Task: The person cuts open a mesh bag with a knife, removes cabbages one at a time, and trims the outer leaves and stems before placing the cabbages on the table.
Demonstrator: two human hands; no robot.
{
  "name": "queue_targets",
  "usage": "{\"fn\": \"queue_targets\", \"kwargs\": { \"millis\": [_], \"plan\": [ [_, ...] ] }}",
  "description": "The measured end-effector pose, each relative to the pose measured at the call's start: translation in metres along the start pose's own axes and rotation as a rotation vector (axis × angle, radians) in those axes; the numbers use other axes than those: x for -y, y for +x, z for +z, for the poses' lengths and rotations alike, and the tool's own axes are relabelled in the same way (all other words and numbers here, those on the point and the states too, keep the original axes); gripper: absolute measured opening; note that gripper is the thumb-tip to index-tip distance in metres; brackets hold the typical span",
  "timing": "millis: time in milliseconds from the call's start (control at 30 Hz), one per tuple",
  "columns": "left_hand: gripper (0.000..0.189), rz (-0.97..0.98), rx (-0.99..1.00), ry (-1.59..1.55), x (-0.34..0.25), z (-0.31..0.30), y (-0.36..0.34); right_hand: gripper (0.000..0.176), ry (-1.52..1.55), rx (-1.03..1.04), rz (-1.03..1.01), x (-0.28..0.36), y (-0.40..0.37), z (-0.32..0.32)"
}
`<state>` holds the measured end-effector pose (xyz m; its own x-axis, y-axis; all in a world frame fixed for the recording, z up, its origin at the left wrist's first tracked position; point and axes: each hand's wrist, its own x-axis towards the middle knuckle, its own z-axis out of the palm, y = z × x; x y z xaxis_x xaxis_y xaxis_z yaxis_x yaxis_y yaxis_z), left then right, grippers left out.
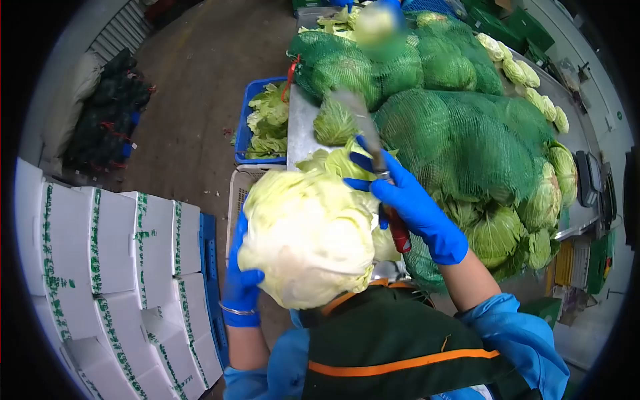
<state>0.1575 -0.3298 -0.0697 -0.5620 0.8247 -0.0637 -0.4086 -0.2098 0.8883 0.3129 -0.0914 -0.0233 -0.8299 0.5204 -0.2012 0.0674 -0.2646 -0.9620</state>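
Observation:
A large pale cabbage (307,240) is held up close to my body, trimmed down to whitish-green leaves. My left hand (243,287), in a blue glove, cups it from the left side, with most of the fingers hidden behind it. On the other side, my gloved right hand (420,207) grips a knife (365,123) with a red handle, its blade pointing up and away from me. The extended fingers of that hand come right to the cabbage's edge. Loose leaves and a greener cabbage (335,122) lie on the metal table (303,127) beyond.
Green net sacks of cabbages (460,143) fill the table's right. A blue crate (243,137) of leaves and a pale basket (243,179) stand left. White boxes (120,267) are stacked lower left. Another person's gloved hand (343,3) shows at the top, near a blurred cabbage (377,28).

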Motion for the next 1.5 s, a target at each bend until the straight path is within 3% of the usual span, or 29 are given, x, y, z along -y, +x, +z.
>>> {"fn": "queue_targets", "kwargs": {
  "millis": [33,100,133,167,200,233,267,300,367,400,500,567,667,733,767,833,1000,1200,1367,1433,1500],
  "plan": [
    [0.105,-0.012,0.003,-0.006,-0.008,0.008,0.011,0.067,-0.008,0.171,0.004,0.018,-0.006,0.005],
    [0.093,0.036,-0.063,-0.193,-0.019,0.023,0.028,0.066,-0.207,0.149,0.148,0.026,0.004,0.001],
    [0.082,0.103,-0.144,-0.309,-0.005,0.026,0.023,0.063,0.074,0.058,0.029,0.0,0.012,-0.006],
    [0.075,0.101,-0.245,-0.212,0.012,0.034,0.026,0.058,0.241,-0.032,-0.002,-0.01,0.011,-0.002],
    [0.066,0.296,-0.163,0.418,0.052,0.029,0.024,0.054,0.293,-0.116,0.03,-0.023,0.01,0.001],
    [0.064,0.351,-0.233,0.591,0.078,0.045,0.014,0.05,0.348,-0.201,0.086,-0.035,0.002,0.005],
    [0.063,0.387,-0.31,0.766,0.093,0.06,0.003,0.046,0.199,-0.243,0.128,-0.038,-0.009,0.01],
    [0.063,0.38,-0.324,0.762,0.093,0.061,0.0,0.046,0.192,-0.234,0.139,-0.038,-0.019,0.012],
    [0.063,-0.067,-0.39,-0.334,0.078,0.063,0.009,0.044,0.166,-0.251,0.136,-0.035,-0.027,0.011],
    [0.062,-0.082,-0.392,-0.56,0.07,0.063,0.008,0.045,0.141,-0.231,0.147,-0.033,-0.031,0.006],
    [0.066,-0.074,-0.215,-0.356,0.069,0.043,-0.004,0.039,0.103,-0.121,0.268,-0.04,-0.041,-0.019],
    [0.067,-0.1,-0.227,-0.304,0.065,0.037,-0.009,0.041,0.184,-0.219,0.224,-0.045,-0.041,-0.03],
    [0.066,-0.152,-0.238,-0.399,0.055,0.037,-0.012,0.042,-0.038,-0.273,0.211,-0.041,-0.053,-0.036],
    [0.065,-0.189,-0.248,-0.28,0.052,0.033,-0.011,0.043,-0.662,-0.166,-0.436,-0.047,-0.057,-0.032],
    [0.064,-0.214,-0.252,-0.168,0.049,0.032,-0.009,0.043,-0.653,-0.168,-0.432,-0.044,-0.059,-0.03],
    [0.063,-0.202,-0.257,-0.134,0.043,0.042,-0.008,0.046,-1.047,0.149,-0.422,-0.028,-0.063,-0.027],
    [0.061,-0.212,-0.313,-0.325,0.039,0.047,-0.011,0.052,-1.181,0.218,-0.418,-0.034,-0.061,-0.022],
    [0.06,-0.185,-0.305,-0.244,0.033,0.052,-0.011,0.052,-1.167,0.17,-0.422,-0.052,-0.058,-0.026],
    [0.061,-0.159,-0.334,-0.103,0.041,0.057,-0.008,0.05,-1.122,-0.21,-0.481,-0.087,-0.059,-0.006],
    [0.061,-0.162,-0.344,-0.094,0.041,0.057,-0.01,0.048,-1.083,-0.249,-0.471,-0.101,-0.053,-0.005],
    [0.061,-0.22,-0.317,-0.034,0.04,0.055,-0.013,0.052,-1.026,-0.597,-0.612,-0.129,-0.033,-0.018]
  ]
}}
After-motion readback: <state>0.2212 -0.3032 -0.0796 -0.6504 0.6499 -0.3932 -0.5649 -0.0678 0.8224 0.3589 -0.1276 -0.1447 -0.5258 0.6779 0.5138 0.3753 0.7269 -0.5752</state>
